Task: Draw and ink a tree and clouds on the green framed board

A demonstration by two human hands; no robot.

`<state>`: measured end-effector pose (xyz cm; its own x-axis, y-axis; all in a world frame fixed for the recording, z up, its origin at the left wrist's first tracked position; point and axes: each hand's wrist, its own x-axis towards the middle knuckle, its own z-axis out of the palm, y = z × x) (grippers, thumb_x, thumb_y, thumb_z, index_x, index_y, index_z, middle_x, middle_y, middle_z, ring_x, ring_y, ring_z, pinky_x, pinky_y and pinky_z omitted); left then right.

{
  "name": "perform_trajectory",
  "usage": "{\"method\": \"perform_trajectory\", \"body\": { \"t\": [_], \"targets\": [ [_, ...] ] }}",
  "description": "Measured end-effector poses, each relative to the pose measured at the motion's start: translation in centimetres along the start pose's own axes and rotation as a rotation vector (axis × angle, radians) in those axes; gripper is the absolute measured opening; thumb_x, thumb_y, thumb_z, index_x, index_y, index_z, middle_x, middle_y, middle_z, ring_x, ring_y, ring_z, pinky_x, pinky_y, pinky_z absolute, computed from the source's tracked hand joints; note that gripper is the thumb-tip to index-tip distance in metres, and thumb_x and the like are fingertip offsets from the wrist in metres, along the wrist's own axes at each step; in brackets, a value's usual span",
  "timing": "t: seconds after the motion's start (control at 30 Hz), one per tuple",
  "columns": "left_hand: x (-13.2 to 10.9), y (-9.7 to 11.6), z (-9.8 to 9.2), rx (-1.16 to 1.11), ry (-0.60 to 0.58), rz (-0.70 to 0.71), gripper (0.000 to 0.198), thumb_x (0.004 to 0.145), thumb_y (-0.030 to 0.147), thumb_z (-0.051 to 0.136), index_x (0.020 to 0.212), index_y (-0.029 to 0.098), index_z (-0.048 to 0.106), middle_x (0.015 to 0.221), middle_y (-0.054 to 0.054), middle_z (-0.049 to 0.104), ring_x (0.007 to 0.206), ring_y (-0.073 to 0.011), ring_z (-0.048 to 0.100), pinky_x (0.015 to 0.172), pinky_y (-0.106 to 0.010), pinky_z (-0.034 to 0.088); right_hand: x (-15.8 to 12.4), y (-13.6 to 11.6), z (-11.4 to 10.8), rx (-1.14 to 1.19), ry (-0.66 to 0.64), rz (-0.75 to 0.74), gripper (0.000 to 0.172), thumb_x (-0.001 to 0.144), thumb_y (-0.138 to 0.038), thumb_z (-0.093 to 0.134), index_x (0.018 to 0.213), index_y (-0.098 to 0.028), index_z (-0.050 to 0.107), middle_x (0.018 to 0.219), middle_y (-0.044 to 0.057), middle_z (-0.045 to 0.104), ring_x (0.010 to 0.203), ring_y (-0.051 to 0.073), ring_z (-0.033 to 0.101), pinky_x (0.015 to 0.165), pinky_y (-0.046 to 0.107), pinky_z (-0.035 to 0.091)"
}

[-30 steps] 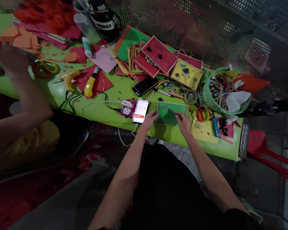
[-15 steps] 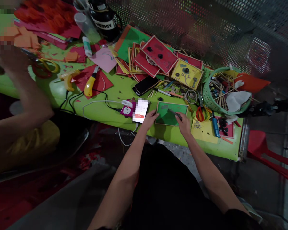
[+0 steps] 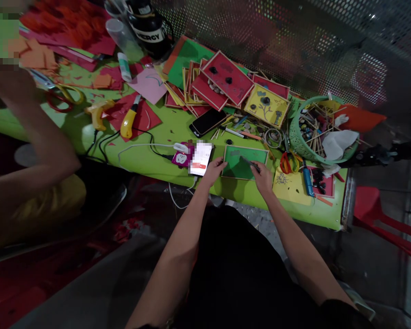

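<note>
Right hand (image 3: 264,177) still grips probable pen (image 3: 252,163); left hand (image 3: 213,172), green panel (image 3: 238,168); neighbour's arm (image 3: 48,137) shifted.

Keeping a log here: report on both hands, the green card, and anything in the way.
Left hand at left edge of green card. Right hand gripping dark tool, angled over card. Lit phone beside left hand, off the card.

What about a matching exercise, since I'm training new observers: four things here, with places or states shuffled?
Things
1. right hand
2. green framed panel
3. green basket
4. red plastic chair

Places or states
A. beyond the right end of the table
B. between left hand and right hand
C. holding thin sticks
D. gripping a dark slender tool

Pairs: 1-D, 2-B, 3-C, 4-A
</note>
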<state>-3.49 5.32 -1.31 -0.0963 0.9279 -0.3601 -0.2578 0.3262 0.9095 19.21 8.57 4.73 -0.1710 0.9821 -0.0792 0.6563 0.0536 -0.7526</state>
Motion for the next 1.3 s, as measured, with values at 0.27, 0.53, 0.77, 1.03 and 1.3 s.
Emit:
{"method": "perform_trajectory", "body": {
  "t": [0.27,0.53,0.77,1.03,1.3],
  "targets": [
    [0.11,-0.29,-0.03,-0.001,0.005,0.011,0.045,0.076,0.046,0.074,0.11,0.017,0.074,0.103,-0.007,0.076,0.105,-0.0264,0.066,0.098,-0.041,0.05,0.07,-0.1,-0.08,0.001,0.0,-0.003,0.034,0.096,-0.043,0.052,0.113,-0.023,0.073,0.116,0.01,0.077,0.107,0.027,0.07,0.095,0.042,0.054],
    [0.0,-0.13,-0.07,-0.007,0.0,0.01,0.045,0.077,0.046,0.076,0.112,0.018,0.075,0.102,-0.006,0.077,0.105,-0.0274,0.066,0.097,-0.041,0.051,0.12,-0.09,0.19,-0.002,-0.027,-0.022,0.034,0.096,-0.043,0.051,0.114,-0.023,0.073,0.117,0.009,0.076,0.108,0.027,0.07,0.097,0.042,0.053],
    [0.01,-0.21,-0.07,-0.009,-0.01,0.004,0.046,0.079,0.045,0.074,0.115,0.017,0.074,0.109,-0.008,0.077,0.109,-0.028,0.065,0.1,-0.042,0.05,0.15,-0.11,0.06,-0.01,-0.044,-0.034,0.037,0.097,-0.044,0.051,0.114,-0.02,0.073,0.116,0.011,0.075,0.107,0.027,0.069,0.096,0.042,0.054],
    [0.04,-0.38,-0.17,-0.014,-0.017,-0.002,0.048,0.079,0.045,0.074,0.118,0.017,0.074,0.115,-0.008,0.076,0.111,-0.0277,0.065,0.102,-0.043,0.048,0.34,0.03,-0.01,-0.028,-0.044,-0.032,0.031,0.096,-0.04,0.054,0.114,-0.023,0.073,0.116,0.009,0.076,0.105,0.027,0.07,0.094,0.043,0.054],
    [0.09,-0.34,-0.11,-0.022,-0.02,0.012,0.048,0.078,0.046,0.075,0.117,0.017,0.075,0.111,-0.008,0.077,0.107,-0.0278,0.066,0.1,-0.042,0.049,0.23,-0.09,0.27,-0.035,-0.061,-0.04,0.03,0.096,-0.038,0.053,0.114,-0.023,0.073,0.115,0.009,0.076,0.107,0.027,0.07,0.093,0.04,0.054]
  ]
}}
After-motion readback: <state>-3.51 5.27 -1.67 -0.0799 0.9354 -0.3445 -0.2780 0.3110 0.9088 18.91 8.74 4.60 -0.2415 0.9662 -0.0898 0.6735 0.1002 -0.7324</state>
